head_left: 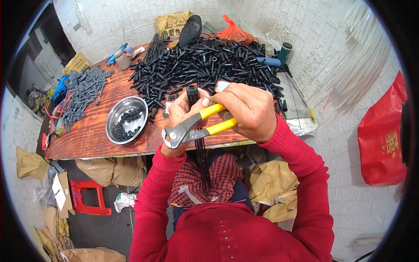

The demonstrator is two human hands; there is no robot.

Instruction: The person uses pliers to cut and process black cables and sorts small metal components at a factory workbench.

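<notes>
My right hand point(251, 107) grips a pair of end-cutting pliers point(178, 133) by its yellow handles, its steel head pointing left, close in front of my left wrist. My left hand point(180, 110) is closed around a black tube-like piece point(192, 92) held upright. Long thin black strands point(201, 159) hang beneath it, down over the checked cloth point(224, 172) on my lap; whether they join the piece is hidden behind the pliers and fingers. Beyond both hands lies a large heap of short black tubular parts point(209, 61) on the wooden table.
A steel bowl point(110, 126) with small black rings stands left on the table point(87, 142). Past it lies a pile of grey parts point(85, 94). Bottles point(284, 52) and a red plastic bag point(235, 32) are at the back. A red stool point(107, 211) stands on the floor.
</notes>
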